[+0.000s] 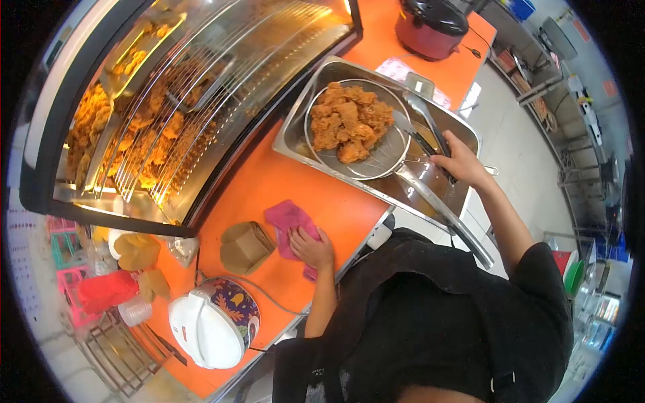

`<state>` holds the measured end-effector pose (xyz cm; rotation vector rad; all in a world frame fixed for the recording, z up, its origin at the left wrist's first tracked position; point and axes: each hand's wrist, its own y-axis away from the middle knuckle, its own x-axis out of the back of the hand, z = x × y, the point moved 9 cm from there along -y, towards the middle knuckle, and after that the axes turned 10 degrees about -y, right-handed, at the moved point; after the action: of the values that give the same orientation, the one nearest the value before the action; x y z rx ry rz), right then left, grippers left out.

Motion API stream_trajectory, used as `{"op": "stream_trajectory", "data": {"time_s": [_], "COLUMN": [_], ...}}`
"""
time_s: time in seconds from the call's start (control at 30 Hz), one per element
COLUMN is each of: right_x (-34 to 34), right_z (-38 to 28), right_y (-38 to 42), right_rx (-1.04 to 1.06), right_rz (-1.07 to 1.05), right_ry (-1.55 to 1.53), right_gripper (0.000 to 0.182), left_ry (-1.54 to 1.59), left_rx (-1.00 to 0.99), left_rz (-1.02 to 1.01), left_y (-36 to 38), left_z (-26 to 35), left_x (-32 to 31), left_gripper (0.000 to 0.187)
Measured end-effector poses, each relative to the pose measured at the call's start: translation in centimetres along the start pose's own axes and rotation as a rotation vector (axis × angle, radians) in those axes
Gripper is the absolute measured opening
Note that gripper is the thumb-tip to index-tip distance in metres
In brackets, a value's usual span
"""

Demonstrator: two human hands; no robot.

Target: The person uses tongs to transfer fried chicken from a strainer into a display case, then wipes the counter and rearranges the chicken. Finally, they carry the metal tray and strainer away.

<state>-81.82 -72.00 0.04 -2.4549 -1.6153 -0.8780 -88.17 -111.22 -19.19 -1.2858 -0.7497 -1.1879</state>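
Observation:
My right hand (460, 160) is closed around metal tongs (430, 121) over the right part of a steel tray (295, 138). The tongs' tips are beside a round wire strainer (386, 151) holding a heap of fried chicken (349, 121). The strainer's long handle (443, 215) slopes over the tray's near edge. Lying on the orange counter (302, 191), a pink cloth (285, 218) is under the fingers of my left hand (310, 248), which rests flat and spread. Just left of it stands an open brown paper box (245, 247).
A heated glass cabinet (161, 127) with fried food fills the upper left. A white-lidded cooker (208, 329) with a cable stands at the counter's lower left. A red cooker with a black lid (431, 30) is at the top. Shelves (537, 87) line the right.

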Motion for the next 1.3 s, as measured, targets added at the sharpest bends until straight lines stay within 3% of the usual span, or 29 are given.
{"op": "stream_trajectory", "data": {"time_s": [0.07, 0.23, 0.3, 0.33, 0.43, 0.47, 0.63, 0.7, 0.83, 0.9, 1.03, 1.17, 1.3], "right_x": [0.7, -1.5, -3.4, -4.1, -5.6, -5.9, -7.9, -8.5, -8.7, -10.1, -11.0, -11.6, -12.0], "right_z": [2.0, 3.2, 1.9, 1.7, 3.5, 3.1, 6.3, 7.3, 8.9, 7.7, 9.9, 9.5, 10.0], "right_y": [0.4, -1.8, -1.7, -1.3, -3.7, -4.0, -6.7, -6.9, -7.1, -5.7, -6.2, -4.4, -3.2], "right_rx": [-0.056, 0.001, -0.125, -0.300, -0.246, -0.246, -0.239, -0.272, -0.273, -0.421, -0.522, -0.692, -0.670], "right_rz": [-0.018, -0.157, -0.310, -0.368, -0.302, -0.318, -0.212, -0.162, -0.107, -0.292, -0.262, -0.157, -0.090], "right_ry": [0.259, 0.363, 0.382, 0.171, 0.291, 0.320, 0.264, 0.157, 0.161, -0.218, -0.233, -0.663, -0.669], "right_gripper": [0.037, 0.049, 0.051, 0.052, 0.043, 0.055, 0.063, 0.044, 0.039, 0.038, 0.047, 0.054, 0.054], "left_ry": [-0.030, -0.030, -0.027, -0.026, -0.025, -0.020, -0.026, -0.035, -0.038, -0.038, -0.037, -0.035, -0.029], "left_rx": [0.015, 0.015, 0.011, 0.001, -0.006, -0.004, 0.025, 0.020, 0.030, 0.045, 0.047, 0.042, 0.033], "left_rz": [0.007, 0.016, 0.014, 0.029, 0.044, 0.045, 0.030, 0.029, 0.048, 0.054, 0.026, 0.030, 0.041], "left_y": [0.0, -0.4, 0.0, 0.0, -0.1, -0.1, -0.4, -0.1, 0.1, -0.4, -0.2, -0.3, -0.2], "left_z": [0.0, 0.6, 0.2, 0.2, 0.4, 0.5, 0.4, 0.3, 0.1, 0.1, 0.2, 0.3, 0.2], "left_x": [0.1, 0.2, 0.3, 0.3, 0.6, 0.8, 0.7, 0.9, 0.7, 0.5, 0.7, 1.0, 1.1], "left_gripper": [0.045, 0.047, 0.049, 0.049, 0.050, 0.050, 0.052, 0.052, 0.052, 0.052, 0.052, 0.052, 0.052]}}
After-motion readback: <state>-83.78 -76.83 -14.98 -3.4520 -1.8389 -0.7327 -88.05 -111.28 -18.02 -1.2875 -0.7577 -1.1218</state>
